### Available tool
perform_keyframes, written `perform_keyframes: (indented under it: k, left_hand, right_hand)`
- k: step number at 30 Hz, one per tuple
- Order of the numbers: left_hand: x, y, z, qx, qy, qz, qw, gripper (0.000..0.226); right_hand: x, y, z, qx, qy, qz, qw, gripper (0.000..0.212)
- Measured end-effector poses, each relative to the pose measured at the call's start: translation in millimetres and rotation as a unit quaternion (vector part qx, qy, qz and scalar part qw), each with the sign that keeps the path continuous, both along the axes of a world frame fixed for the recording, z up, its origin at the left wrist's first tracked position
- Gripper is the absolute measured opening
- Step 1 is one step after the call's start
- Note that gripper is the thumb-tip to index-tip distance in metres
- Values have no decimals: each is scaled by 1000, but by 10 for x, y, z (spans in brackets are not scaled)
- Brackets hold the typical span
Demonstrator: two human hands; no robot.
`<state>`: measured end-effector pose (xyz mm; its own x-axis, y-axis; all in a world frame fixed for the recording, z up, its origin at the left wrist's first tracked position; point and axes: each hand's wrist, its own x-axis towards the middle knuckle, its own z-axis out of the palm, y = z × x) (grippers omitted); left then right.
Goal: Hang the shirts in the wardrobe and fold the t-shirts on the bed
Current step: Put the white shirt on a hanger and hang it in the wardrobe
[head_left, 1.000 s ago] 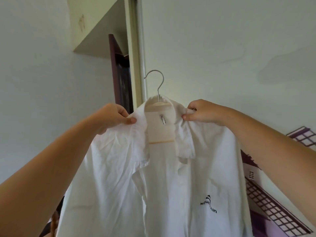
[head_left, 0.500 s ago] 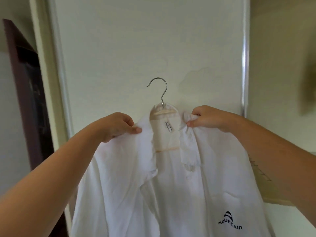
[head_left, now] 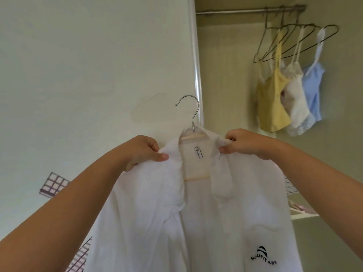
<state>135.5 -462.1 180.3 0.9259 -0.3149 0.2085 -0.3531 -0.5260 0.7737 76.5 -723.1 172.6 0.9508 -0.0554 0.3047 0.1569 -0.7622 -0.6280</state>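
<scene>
A: So where's our shirt (head_left: 196, 222)?
B: Mid-hang, on its hanger (head_left: 194, 136) beside the wardrobe (head_left: 225, 75); our left hand (head_left: 145, 152) and right hand (head_left: 243, 144) each pinch a shoulder. Next, we hook it over the rail (head_left: 245, 10).

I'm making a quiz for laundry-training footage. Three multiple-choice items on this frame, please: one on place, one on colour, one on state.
1. Where is the wardrobe rail relative to the hanger hook? A up and right; B below; C left.
2. The lettering on the white shirt is: A red; B black; C green.
3. The hanger hook is: A on the rail; B lying on a bed; C hooked on nothing.
1A: the rail runs across the top right. 2B: the MOUNTAIN print is black. 3C: the left hand and right hand hold the shirt below the rail.
</scene>
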Motion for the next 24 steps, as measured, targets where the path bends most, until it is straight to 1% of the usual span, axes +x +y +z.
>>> perform_keyframes:
  k: [2,5,10,14,17,20,24]
  left_hand:
    - [-2,-217,2,1,-19,-11,1000,37]
    - [-16,-534,16,2,-59,-25,998,32]
    - [-65,-1107,46,12,-162,-29,986,25]
    - [-90,-1583,37,52,-248,-20,967,22]
    - [-79,-1924,36,68,-278,-21,958,28]
    - [-32,-2277,3,76,-298,-33,951,28]
    - [43,-2705,-59,35,-303,-29,952,30]
  right_hand:
    - [-75,-177,7,1,-4,-20,1000,26]
    - [-172,-446,31,2,-5,-48,999,27]
    - [-325,-926,93,5,-29,-83,996,28]
    - [-351,-1365,119,7,-44,-108,993,25]
    - [-380,-1689,133,3,-61,-125,990,23]
    - [-421,-2012,126,-6,-63,-134,989,22]
    - [-472,-2415,148,-24,-62,-148,987,23]
